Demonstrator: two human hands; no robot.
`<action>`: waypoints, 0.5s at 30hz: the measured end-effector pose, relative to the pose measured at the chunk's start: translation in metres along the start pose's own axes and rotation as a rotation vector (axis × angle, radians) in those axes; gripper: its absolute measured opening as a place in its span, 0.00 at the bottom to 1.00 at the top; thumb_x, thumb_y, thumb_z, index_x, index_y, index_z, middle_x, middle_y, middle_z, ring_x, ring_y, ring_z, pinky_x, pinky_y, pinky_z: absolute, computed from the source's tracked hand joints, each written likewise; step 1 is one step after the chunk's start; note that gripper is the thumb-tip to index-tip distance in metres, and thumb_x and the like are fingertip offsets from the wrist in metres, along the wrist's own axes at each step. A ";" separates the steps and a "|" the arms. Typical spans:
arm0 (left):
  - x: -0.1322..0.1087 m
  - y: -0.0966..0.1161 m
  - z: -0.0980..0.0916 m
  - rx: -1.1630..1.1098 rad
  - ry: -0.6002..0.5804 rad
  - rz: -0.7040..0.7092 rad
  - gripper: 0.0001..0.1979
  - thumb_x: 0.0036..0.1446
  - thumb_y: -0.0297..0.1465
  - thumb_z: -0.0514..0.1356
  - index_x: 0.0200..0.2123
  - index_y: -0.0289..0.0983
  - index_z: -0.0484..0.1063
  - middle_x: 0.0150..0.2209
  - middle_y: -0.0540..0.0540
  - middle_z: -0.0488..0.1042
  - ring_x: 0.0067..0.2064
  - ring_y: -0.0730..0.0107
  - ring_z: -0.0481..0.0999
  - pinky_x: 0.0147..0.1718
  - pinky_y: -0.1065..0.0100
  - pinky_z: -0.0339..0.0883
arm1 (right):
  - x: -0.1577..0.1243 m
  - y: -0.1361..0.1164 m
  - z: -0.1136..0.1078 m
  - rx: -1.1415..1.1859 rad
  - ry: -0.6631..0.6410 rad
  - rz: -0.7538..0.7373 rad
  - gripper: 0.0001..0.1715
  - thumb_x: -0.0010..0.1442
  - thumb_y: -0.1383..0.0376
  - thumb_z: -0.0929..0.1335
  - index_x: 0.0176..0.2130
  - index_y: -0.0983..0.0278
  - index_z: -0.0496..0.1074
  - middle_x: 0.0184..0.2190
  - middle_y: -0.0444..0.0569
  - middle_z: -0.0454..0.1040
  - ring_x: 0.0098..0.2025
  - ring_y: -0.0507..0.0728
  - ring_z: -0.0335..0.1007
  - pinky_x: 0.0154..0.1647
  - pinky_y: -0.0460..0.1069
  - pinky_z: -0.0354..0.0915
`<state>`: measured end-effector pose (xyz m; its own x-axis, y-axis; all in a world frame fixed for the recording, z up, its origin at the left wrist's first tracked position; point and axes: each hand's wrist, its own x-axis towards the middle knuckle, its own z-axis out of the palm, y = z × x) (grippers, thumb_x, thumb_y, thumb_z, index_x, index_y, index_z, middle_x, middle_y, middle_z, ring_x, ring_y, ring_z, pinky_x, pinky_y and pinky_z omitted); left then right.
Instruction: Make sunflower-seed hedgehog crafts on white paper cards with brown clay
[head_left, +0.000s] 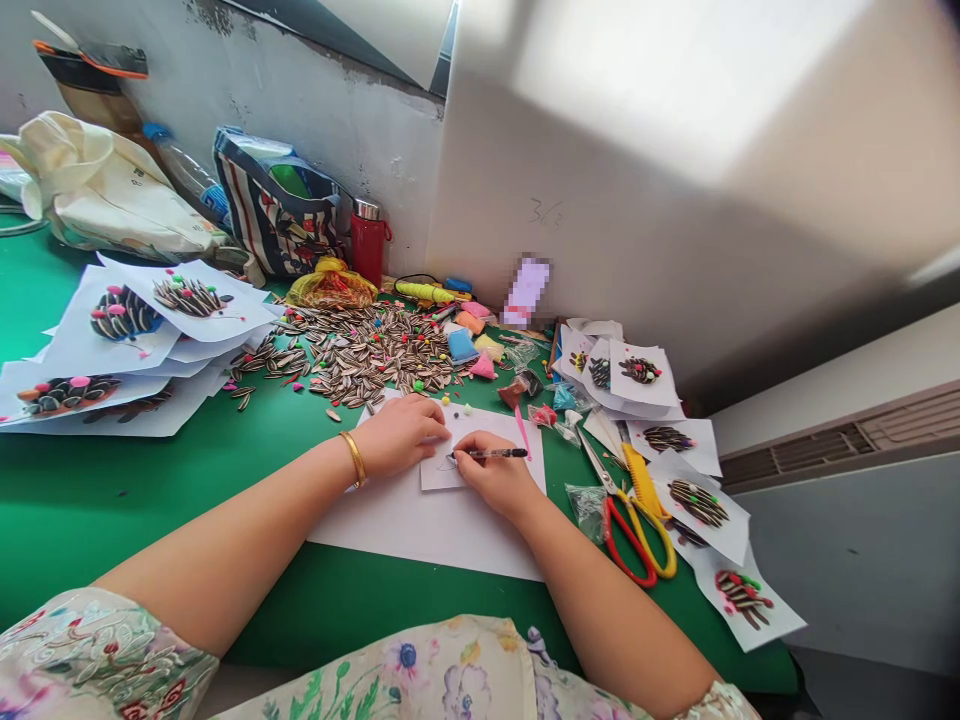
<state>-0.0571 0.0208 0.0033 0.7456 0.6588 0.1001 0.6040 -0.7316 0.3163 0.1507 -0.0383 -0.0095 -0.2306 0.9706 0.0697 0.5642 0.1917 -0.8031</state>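
My right hand (498,476) is closed around a black pen (499,453), its tip touching a small white card (442,475). A few dark drawn lines show on the card near the tip. My left hand (397,437), with a gold bangle at the wrist, lies with fingers stretched out on the upper left part of the card. Under the card is a larger white sheet of paper (420,528). Just beyond my left hand spreads a heap of striped sunflower seeds (375,350) mixed with small coloured balls.
Cards with seed figures lie stacked at left (172,345) and at right (637,380). Scissors (630,520) and a yellow-handled cutter (641,480) lie right of my right hand. Coloured clay pieces (463,346), a red flask (367,243) and bags (277,205) stand along the wall.
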 end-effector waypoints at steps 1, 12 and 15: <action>0.000 0.000 0.000 0.001 0.000 0.000 0.12 0.58 0.30 0.63 0.45 0.45 0.79 0.48 0.46 0.76 0.52 0.57 0.71 0.53 0.57 0.61 | 0.000 0.000 0.000 0.001 0.000 0.003 0.08 0.59 0.65 0.66 0.35 0.60 0.76 0.34 0.44 0.79 0.37 0.55 0.73 0.40 0.49 0.66; 0.001 0.000 0.000 0.016 -0.010 -0.013 0.14 0.56 0.30 0.65 0.47 0.44 0.79 0.49 0.45 0.76 0.53 0.56 0.71 0.53 0.57 0.62 | 0.007 0.002 -0.004 -0.066 0.086 0.018 0.09 0.60 0.61 0.66 0.37 0.59 0.76 0.36 0.44 0.79 0.39 0.55 0.73 0.41 0.50 0.65; 0.000 0.001 0.000 0.012 -0.008 -0.014 0.14 0.57 0.30 0.65 0.47 0.44 0.79 0.49 0.45 0.76 0.53 0.57 0.71 0.52 0.59 0.62 | 0.010 0.007 -0.008 -0.075 0.124 0.056 0.09 0.59 0.61 0.65 0.36 0.59 0.76 0.36 0.44 0.79 0.39 0.56 0.73 0.41 0.50 0.65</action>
<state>-0.0565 0.0206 0.0036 0.7393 0.6676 0.0879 0.6178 -0.7245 0.3058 0.1586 -0.0265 -0.0099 -0.1003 0.9897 0.1021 0.6323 0.1427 -0.7615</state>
